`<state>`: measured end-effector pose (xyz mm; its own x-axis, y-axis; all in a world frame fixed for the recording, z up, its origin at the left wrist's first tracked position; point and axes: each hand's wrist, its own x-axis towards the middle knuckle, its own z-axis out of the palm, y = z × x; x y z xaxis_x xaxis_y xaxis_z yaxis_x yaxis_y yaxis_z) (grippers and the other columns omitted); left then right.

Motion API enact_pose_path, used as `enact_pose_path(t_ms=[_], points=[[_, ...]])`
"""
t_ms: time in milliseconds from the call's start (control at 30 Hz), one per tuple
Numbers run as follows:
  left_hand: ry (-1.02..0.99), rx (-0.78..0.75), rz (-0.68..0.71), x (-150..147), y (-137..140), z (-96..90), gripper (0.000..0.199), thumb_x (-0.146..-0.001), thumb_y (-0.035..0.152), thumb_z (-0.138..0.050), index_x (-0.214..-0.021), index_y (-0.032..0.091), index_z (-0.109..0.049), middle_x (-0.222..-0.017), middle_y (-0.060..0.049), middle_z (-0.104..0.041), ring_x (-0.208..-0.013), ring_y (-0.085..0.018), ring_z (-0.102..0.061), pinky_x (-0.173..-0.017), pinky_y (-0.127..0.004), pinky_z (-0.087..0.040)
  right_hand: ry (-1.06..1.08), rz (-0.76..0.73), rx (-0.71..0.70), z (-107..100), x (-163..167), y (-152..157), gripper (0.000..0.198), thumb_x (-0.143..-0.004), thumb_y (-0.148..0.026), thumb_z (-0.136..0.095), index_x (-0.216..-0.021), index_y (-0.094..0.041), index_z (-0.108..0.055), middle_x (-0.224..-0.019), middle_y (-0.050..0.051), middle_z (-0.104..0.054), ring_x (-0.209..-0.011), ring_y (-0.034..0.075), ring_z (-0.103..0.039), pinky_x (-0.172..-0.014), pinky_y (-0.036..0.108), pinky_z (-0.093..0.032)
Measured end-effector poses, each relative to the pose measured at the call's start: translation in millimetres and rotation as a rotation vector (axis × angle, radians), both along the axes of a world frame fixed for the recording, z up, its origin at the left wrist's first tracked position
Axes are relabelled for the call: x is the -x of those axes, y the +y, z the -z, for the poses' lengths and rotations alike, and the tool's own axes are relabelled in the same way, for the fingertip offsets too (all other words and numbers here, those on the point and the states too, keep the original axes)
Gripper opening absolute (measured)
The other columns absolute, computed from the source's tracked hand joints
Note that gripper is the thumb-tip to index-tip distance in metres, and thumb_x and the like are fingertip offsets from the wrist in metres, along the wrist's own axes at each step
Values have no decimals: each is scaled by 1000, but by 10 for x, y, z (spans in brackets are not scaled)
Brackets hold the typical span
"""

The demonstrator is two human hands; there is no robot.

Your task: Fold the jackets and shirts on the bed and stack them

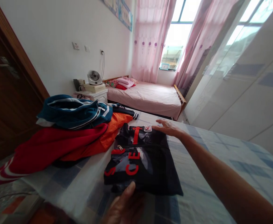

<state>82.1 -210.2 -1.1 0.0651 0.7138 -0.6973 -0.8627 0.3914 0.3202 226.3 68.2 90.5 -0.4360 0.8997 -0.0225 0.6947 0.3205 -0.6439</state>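
Observation:
A black jacket with red letters, grey patterning and a zipper lies folded into a flat bundle on the checked bed sheet. At its near edge is my left hand, thumb on top and the blurred fingers partly hidden below, closed on the fabric. My right hand reaches over to the far edge, by a small white patch. Its fingers are stretched out and apart, holding nothing; whether they touch the cloth I cannot tell.
Left of the jacket is a heap with a teal jacket, a red garment and an orange garment. Beyond stand a white nightstand with a fan, and a pink bed. White wardrobe doors line the right side.

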Motion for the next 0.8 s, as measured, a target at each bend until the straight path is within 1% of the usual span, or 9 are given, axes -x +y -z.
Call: enact_pose_path(t_ms=[100,167,267,367,467,567,633,700,800], points=[[37,56,-69,-110,152,-149,42,-76,29,-69,-114,15,-57,-113,-12,-67,-102,-26,-65,-103,-41,-39,13,-56,245,195,-221,125,53,-71,-62,-60,-103,-21,-66,-106,7,-66,-98,25,-59,-78,34,-48],[47,88,-100,-157,210,-199,40,-76,28,-69,-113,17,-58,-113,-10,-67,-99,-24,-66,-100,-40,-43,76,-86,361,335,-301,108,53,-72,-65,-57,-103,-23,-66,-102,4,-68,-89,20,-62,-67,28,-49],[57,48,-124,-173,266,-229,39,-75,24,-70,-112,16,-60,-109,-9,-69,-96,-22,-67,-90,-34,-51,185,-98,446,437,-380,31,53,-68,-62,-63,-100,-19,-67,-98,5,-69,-82,17,-63,-64,25,-49],[143,-14,-71,-134,362,-264,36,-75,21,-70,-109,11,-63,-103,-10,-71,-93,-21,-67,-82,-28,-54,340,-104,458,327,-491,-113,47,-67,-55,-68,-94,-16,-68,-92,5,-71,-79,17,-64,-70,26,-50],[307,-131,-10,-77,554,-378,29,-76,22,-67,-103,9,-66,-99,-10,-72,-87,-19,-69,-77,-24,-54,578,-77,419,23,-703,-366,40,-69,-48,-70,-92,-16,-70,-86,5,-71,-77,17,-65,-75,29,-50],[458,-293,81,-44,865,-566,28,-76,25,-66,-101,11,-66,-91,-9,-74,-75,-18,-70,-71,-25,-55,713,54,245,-299,-1003,-719,37,-72,-45,-68,-96,-17,-70,-82,3,-72,-76,17,-65,-76,30,-50],[535,-412,157,-41,1117,-652,30,-74,25,-67,-101,13,-66,-88,-7,-74,-69,-17,-69,-68,-25,-55,742,168,94,-389,-1197,-994,36,-74,-45,-67,-98,-18,-69,-85,2,-72,-79,18,-65,-78,31,-50],[599,-505,266,-44,1361,-637,32,-73,27,-68,-103,15,-65,-89,-6,-73,-71,-18,-69,-68,-26,-55,693,286,20,-313,-1349,-1285,37,-76,-47,-64,-98,-18,-68,-87,2,-71,-82,20,-64,-78,31,-49],[880,-519,488,-33,1594,-425,37,-73,34,-66,-103,12,-64,-90,-10,-72,-80,-23,-68,-71,-31,-55,456,420,140,78,-1502,-1683,44,-79,-55,-56,-89,-15,-69,-83,4,-71,-80,24,-64,-74,33,-50]])
